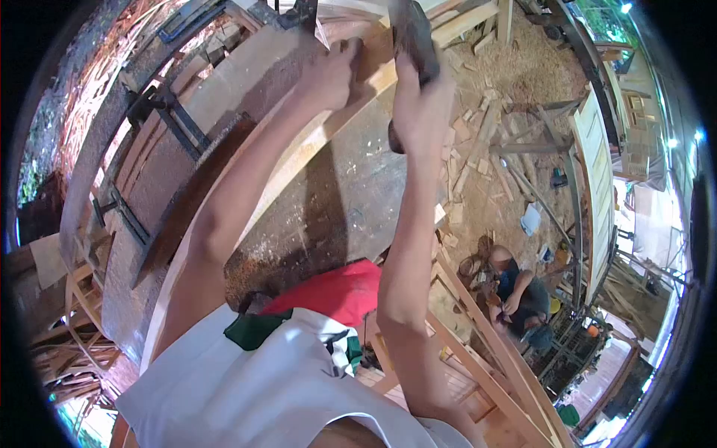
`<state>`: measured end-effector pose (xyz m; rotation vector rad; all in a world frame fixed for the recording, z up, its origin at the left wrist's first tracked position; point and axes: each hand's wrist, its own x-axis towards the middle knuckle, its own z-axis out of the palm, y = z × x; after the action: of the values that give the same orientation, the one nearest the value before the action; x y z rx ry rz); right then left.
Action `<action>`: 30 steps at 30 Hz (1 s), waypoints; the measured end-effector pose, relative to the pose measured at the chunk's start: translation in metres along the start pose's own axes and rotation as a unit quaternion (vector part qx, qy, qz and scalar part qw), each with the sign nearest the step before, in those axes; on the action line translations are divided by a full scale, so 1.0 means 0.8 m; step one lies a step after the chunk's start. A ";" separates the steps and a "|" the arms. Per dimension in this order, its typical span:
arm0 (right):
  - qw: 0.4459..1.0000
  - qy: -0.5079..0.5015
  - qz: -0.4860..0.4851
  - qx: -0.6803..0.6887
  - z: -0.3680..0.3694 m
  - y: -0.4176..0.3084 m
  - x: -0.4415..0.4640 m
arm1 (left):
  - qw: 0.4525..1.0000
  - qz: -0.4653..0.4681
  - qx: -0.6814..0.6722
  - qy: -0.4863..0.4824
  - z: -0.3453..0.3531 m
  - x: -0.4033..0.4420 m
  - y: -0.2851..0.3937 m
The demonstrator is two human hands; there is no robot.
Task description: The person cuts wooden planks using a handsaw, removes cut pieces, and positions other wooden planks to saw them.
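My right hand (426, 112) is wrapped around a dark, blocky tool (414, 41), raised above the workbench. One dark end of it shows below my palm; its exact kind is unclear. My left hand (328, 78) is closed, resting at the far part of a long pale wooden board (317, 140). What its fingers hold, if anything, is blurred and hidden. The board runs lengthwise along the stained workbench (336, 198), under my left forearm.
Metal clamps (175, 123) stand along the bench's left side. Wood offcuts and shavings (478, 138) litter the floor at right. A person (523, 295) sits low at the lower right, near wooden frames (485, 328). A pale panel (594, 194) leans farther right.
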<state>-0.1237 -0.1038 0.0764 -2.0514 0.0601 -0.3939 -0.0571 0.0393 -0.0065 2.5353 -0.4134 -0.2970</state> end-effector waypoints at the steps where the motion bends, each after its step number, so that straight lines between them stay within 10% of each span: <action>1: 0.999 0.031 0.007 0.002 0.000 0.015 -0.039 | 0.999 -0.009 0.019 0.024 0.005 0.001 0.003; 4: 0.978 0.034 0.205 -0.029 -0.043 -0.006 -0.242 | 0.998 -0.004 0.016 0.057 0.002 0.010 0.010; 9: 0.980 0.000 0.197 -0.006 -0.152 -0.022 -0.520 | 1.000 -0.022 0.003 0.004 -0.010 0.001 0.018; 18: 0.999 0.012 0.038 0.001 0.000 -0.004 -0.024 | 0.997 -0.028 0.064 0.015 -0.004 0.016 -0.001; 30: 0.979 0.024 0.199 0.028 -0.137 -0.033 -0.460 | 0.998 -0.021 0.058 0.002 -0.016 0.000 0.027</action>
<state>-0.5083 -0.1073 0.0547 -1.9165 0.4755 -0.1913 -0.0580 0.0279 0.0164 2.6604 -0.3862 -0.2907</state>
